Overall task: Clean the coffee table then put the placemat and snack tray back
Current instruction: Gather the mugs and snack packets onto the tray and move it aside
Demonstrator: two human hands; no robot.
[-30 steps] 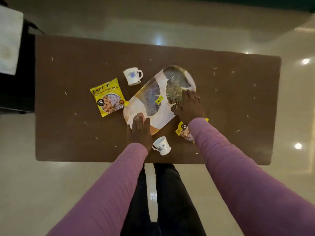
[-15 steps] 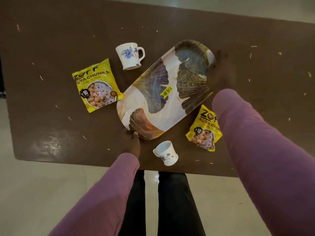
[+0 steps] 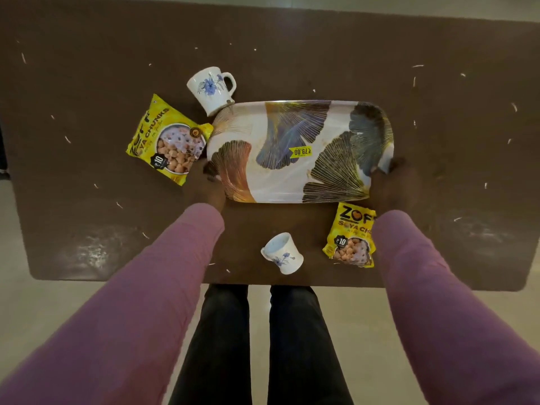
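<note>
Underfoot: pale floor (image 3: 43,305) and dark trousers (image 3: 222,346), the person standing square to the near long edge of the coffee table (image 3: 87,83).
Sleeves: the left sleeve (image 3: 140,302) and right sleeve (image 3: 438,302), both mauve, reach out evenly towards the tray's two short ends, a stance that should keep it level.
Near mug: the near mug (image 3: 283,254), white with a blue flower, sits close to the table edge between the arms, apart from the tray.
Right packet: the right packet (image 3: 350,236) of soya chunks lies flat, one side tucked under the right sleeve.
Left hand: the left hand (image 3: 209,185) grips the tray's left end, a digit lapping its rim. The remaining fingers are lost in shadow, so their spread cannot be told.
Right hand: the right hand (image 3: 388,185) holds the right end the same way, its fingers equally dark.
Snack tray: the leaf-patterned snack tray (image 3: 292,182), price sticker (image 3: 302,152) showing, lies lengthwise across mid-table. Whether it is lifted or resting cannot be told.
Left packet: the left packet (image 3: 169,141) has one corner touching the tray.
Far mug: the far mug (image 3: 211,89) sits just beside the tray's far left corner.
Table top: pale crumbs (image 3: 418,66) are scattered widely, so wiping looks undone. The tray is probably being cleared away first. No placemat is in view.
</note>
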